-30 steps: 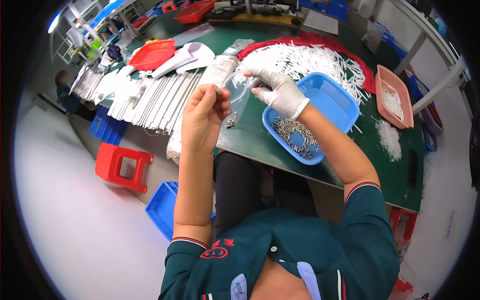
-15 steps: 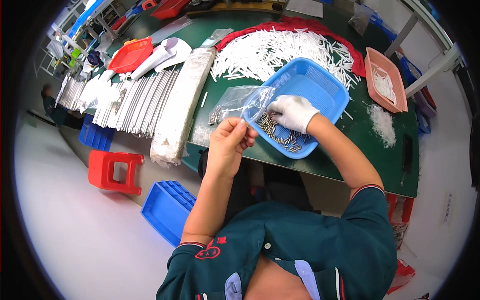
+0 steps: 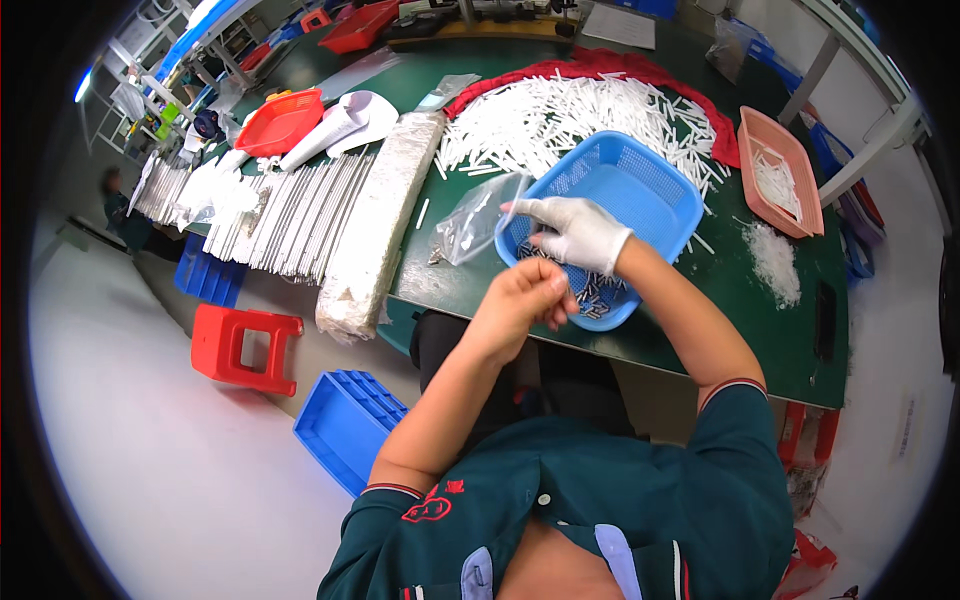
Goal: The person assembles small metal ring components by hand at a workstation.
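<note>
My right hand (image 3: pixel 580 236), in a white glove with bare fingertips, is over the left part of a blue plastic basket (image 3: pixel 655 255). Its index finger stretches to the edge of a clear plastic bag (image 3: pixel 468 222), with the thumb apart below. A few small metal pins (image 3: pixel 437 257) lie in the bag's lower left corner. My bare left hand (image 3: pixel 530 305) is at the basket's near left rim, thumb and fingers pinched together; whatever is between them is too small to make out. Short metal pins (image 3: pixel 598 292) lie loose in the basket's near end, partly hidden by both hands.
Behind the basket, many short white tubes (image 3: pixel 545 120) are heaped on a red cloth (image 3: pixel 600 62). A pink basket (image 3: pixel 748 150) stands right, beside white scraps (image 3: pixel 775 265). Left are a long wrapped block (image 3: pixel 385 220), rows of thin rods (image 3: pixel 290 225) and a red tray (image 3: pixel 280 125).
My left hand has come away from the bag and moved right to the basket's near rim. My right hand has lifted out of the pins, its index finger now reaching the bag.
</note>
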